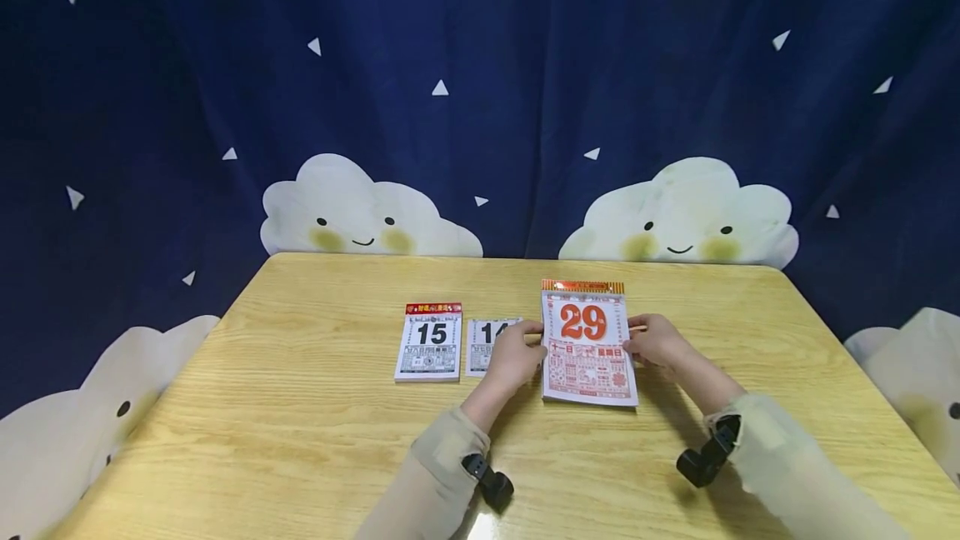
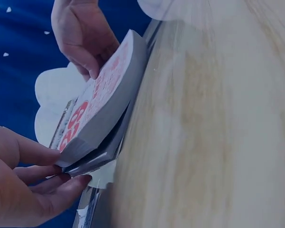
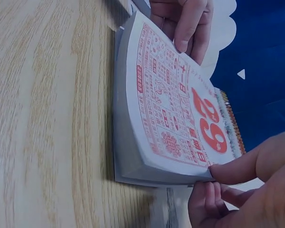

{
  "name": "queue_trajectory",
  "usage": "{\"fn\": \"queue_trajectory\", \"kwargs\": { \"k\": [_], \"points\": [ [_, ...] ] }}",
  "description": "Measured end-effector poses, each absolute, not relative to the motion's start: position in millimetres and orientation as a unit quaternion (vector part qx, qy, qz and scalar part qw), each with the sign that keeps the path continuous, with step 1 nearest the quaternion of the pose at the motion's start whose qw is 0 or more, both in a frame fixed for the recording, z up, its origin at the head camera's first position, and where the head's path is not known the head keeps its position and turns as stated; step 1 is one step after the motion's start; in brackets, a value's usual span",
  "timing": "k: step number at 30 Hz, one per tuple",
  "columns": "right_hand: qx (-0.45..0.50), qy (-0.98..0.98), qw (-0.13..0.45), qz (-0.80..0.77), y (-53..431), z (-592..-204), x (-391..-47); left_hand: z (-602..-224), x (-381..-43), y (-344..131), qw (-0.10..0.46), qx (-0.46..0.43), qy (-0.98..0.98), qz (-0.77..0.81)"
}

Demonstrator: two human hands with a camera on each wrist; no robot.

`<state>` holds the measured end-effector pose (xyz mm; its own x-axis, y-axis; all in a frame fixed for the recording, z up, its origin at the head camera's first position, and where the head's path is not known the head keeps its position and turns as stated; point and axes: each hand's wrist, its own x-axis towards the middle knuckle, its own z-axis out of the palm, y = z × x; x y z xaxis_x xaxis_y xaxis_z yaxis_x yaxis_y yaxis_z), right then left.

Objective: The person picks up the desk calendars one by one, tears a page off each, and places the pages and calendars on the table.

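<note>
A thick tear-off calendar with a large red 29 and an orange-gold top strip is between both hands. My left hand grips its left edge, thumb on the front page and fingers underneath. On the opposite edge, my right hand pinches the pages between thumb and fingers. In the left wrist view the page block bends and parts slightly from the backing board at the near corner. The right wrist view shows the red-printed front page and my right hand at its corner.
Left of the hands lies a smaller calendar reading 15, with a red top strip. Beside it a loose sheet reading 14 is partly covered by my left hand. All are on a wooden table, with a dark blue cloud-patterned curtain behind.
</note>
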<state>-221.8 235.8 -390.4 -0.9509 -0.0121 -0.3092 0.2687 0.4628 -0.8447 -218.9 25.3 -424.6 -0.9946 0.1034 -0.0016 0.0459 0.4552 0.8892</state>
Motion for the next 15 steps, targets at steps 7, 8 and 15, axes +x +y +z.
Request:
{"fn": "queue_trajectory", "kwargs": {
  "k": [7, 8, 15],
  "points": [
    [0.076, 0.856, 0.119, -0.497, 230.8, -383.8, -218.5, -425.5, -217.2, 23.9, 0.025, 0.025, 0.814, 0.58],
    [0.073, 0.856, 0.116, -0.498, 230.4, -383.5, -218.4, -426.0, -217.4, 23.8, 0.026, 0.023, 0.808, 0.588],
    [0.069, 0.844, 0.096, -0.522, 229.1, -384.7, -221.8, -424.2, -220.4, 19.4, 0.029, 0.011, 0.795, 0.606]
  ]
}}
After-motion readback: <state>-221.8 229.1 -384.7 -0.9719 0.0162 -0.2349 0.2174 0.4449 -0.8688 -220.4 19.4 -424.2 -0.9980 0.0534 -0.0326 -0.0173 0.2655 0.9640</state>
